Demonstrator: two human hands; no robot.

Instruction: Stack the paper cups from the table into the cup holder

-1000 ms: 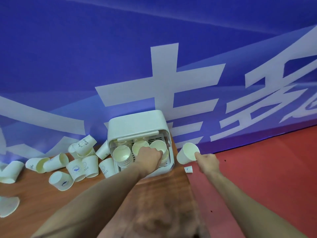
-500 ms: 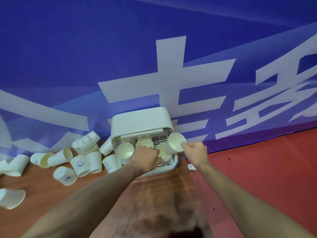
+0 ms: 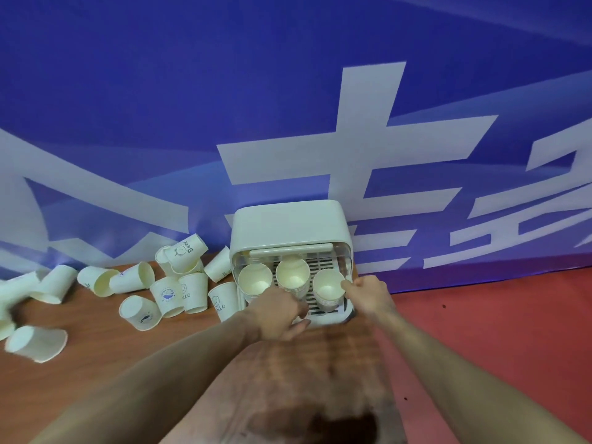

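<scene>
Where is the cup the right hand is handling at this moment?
In the head view, the cup sits atop the rightmost stack inside the cup holder, right of the two other stacks; the right hand pinches its rim.

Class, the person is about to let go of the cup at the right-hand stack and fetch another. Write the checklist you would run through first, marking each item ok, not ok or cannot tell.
1. Cup seated on the right stack in the cup holder: ok, it sits level with its rim up.
2. Right hand free of the cup: not ok, its fingers pinch the rim.
3. Left hand empty: cannot tell, its palm faces down at the holder's front edge.
4. Stacks upright: ok, all three stand straight.
5. Cups left to fetch: ok, loose cups lie on the table left of the holder.
6. Room on the stacks: cannot tell.
</scene>
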